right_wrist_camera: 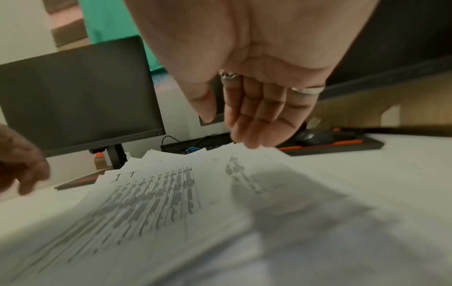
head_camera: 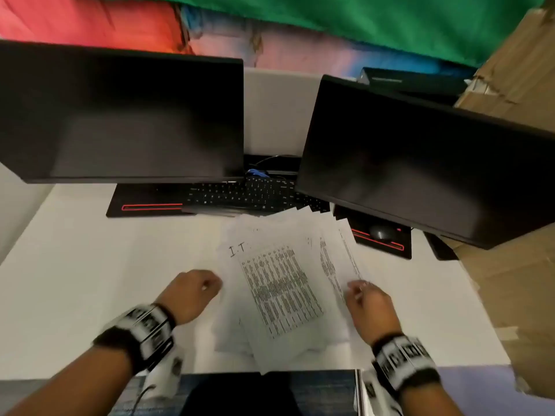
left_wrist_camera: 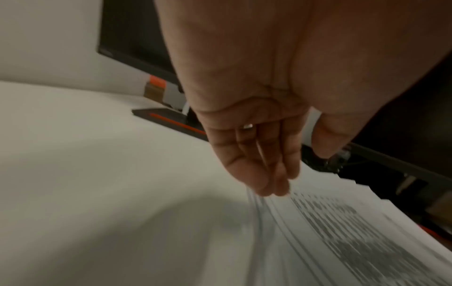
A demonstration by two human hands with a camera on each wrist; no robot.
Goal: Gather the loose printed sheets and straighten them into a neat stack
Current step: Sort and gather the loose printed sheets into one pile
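Several printed sheets (head_camera: 279,289) lie fanned and skewed on the white desk (head_camera: 90,265); the top one carries dense columns of text, and one beneath shows handwritten "I.T". My left hand (head_camera: 198,289) is at the pile's left edge. Its straight fingers (left_wrist_camera: 269,174) point down and touch the edges of the sheets (left_wrist_camera: 318,232). My right hand (head_camera: 366,295) is over the pile's right side, with straight fingers (right_wrist_camera: 257,123) held together above the sheets (right_wrist_camera: 171,193). Neither hand grips any paper.
Two dark monitors (head_camera: 120,115) (head_camera: 420,163) hang over the back of the desk. A black keyboard (head_camera: 234,196) lies just behind the sheets, partly under them. A mouse (head_camera: 381,232) sits on a red-trimmed pad. Cardboard boxes (head_camera: 516,280) stand at the right.
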